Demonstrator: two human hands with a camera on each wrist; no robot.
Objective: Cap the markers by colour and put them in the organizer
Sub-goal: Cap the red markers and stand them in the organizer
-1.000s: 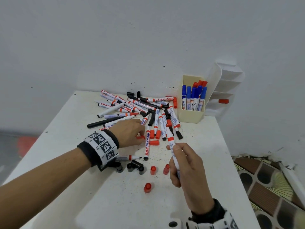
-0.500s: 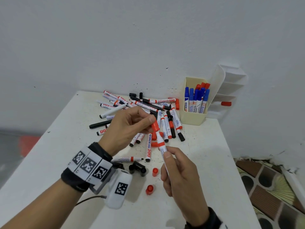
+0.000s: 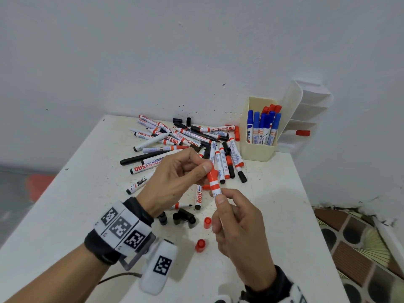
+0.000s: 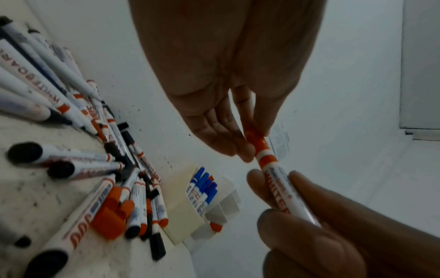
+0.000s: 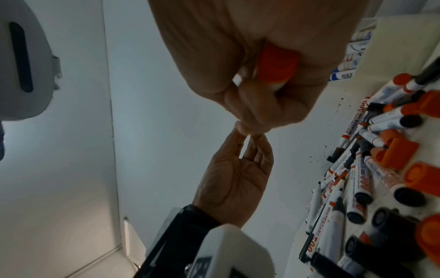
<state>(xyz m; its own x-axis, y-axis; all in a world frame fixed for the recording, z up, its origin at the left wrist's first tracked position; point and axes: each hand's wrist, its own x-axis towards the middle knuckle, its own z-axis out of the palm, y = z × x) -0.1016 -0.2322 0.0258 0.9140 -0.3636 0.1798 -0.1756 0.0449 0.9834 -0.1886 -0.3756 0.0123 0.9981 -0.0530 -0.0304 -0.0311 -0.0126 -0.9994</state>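
Note:
Above the table, my right hand (image 3: 219, 201) grips the white barrel of a red marker (image 3: 215, 190), tilted with its tip up and to the left. My left hand (image 3: 204, 166) pinches a red cap (image 3: 211, 174) that sits over the marker's tip. The left wrist view shows the cap (image 4: 256, 140) between thumb and fingers, and the marker barrel (image 4: 283, 185) in the right fingers. A pile of red and black markers (image 3: 185, 141) lies behind the hands. The cream organizer (image 3: 258, 154) at the back right holds blue and red capped markers.
Loose red caps (image 3: 207, 222) and black caps (image 3: 183, 217) lie on the white table (image 3: 76, 215) under the hands. A white tiered organizer (image 3: 306, 110) leans on the wall behind the cream one, with a red cap (image 3: 302, 132) in it. The table's right edge drops to a tiled floor.
My left hand left the pile with a red cap and carried it up onto the tip of the marker, which my right hand raised toward it.

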